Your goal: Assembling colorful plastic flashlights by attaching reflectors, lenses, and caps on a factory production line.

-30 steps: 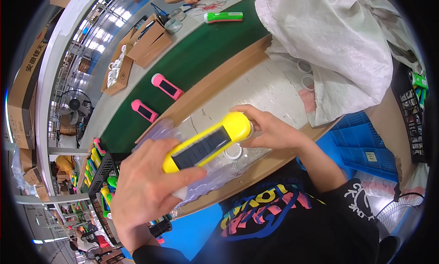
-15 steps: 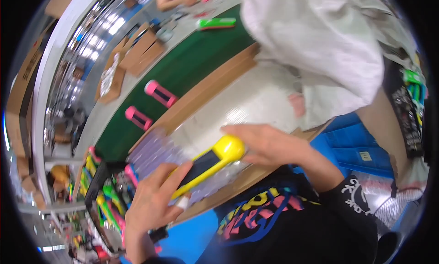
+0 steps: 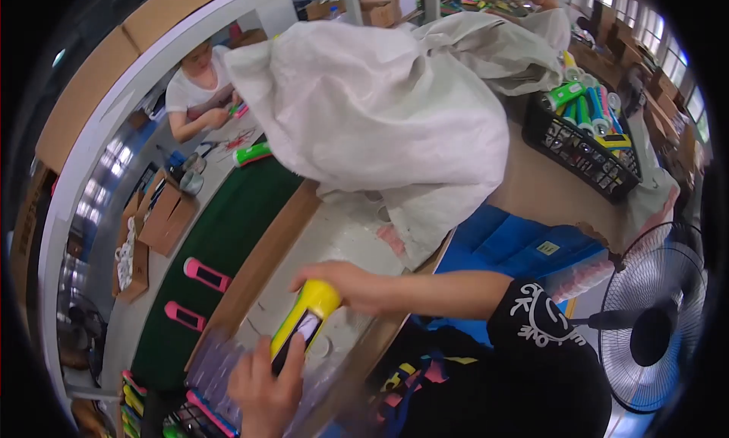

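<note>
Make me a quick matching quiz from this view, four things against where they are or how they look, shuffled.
1. Yellow flashlight
2. Pair of pink flashlights
3. Large fan
4. Large sack

A. On the green belt
B. White and crumpled
C. In the right hand
D. Near the picture's right edge

Pairs: 1-C, 2-A, 3-D, 4-B

A yellow flashlight [image 3: 309, 310], wide-headed with a dark inset panel, sits aslant in the fingers [image 3: 290, 358], head uppermost.

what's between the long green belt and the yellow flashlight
In the head view, a long brown cardboard strip and pale tabletop separate the belt from the flashlight.
</note>
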Action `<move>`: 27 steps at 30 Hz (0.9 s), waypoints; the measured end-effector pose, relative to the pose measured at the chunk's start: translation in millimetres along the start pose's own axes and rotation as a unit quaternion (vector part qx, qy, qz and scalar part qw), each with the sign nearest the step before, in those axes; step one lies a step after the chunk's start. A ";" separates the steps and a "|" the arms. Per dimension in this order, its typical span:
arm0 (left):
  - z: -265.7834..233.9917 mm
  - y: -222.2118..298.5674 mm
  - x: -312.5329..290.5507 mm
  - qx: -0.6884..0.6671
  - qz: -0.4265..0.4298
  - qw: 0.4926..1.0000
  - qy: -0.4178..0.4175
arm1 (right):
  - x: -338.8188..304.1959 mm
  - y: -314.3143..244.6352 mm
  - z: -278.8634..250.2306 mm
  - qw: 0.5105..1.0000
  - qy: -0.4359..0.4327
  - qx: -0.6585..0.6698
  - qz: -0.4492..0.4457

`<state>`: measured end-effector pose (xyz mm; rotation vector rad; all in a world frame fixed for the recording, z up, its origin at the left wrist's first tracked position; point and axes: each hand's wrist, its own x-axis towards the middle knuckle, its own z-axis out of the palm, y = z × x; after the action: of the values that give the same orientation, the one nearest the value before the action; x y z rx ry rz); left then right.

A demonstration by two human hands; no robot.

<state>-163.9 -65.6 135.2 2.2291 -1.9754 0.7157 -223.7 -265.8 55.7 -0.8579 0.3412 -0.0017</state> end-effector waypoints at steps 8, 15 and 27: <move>31.6 -17.2 -21.5 -0.482 -0.206 0.849 -0.068 | -15.8 -1.1 -3.9 0.857 -0.072 -0.321 -0.397; 53.6 -20.0 -12.6 -0.011 -0.047 0.998 0.034 | 8.2 -9.5 -3.6 0.998 0.052 -0.011 0.022; 76.4 -13.4 -11.2 -0.023 -0.094 0.995 0.024 | 19.6 0.8 -16.5 0.992 0.103 -0.063 0.037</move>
<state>-129.7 -80.4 66.2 2.3082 -1.7137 0.6854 -210.1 -280.3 39.4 -0.9725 0.5707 -0.0003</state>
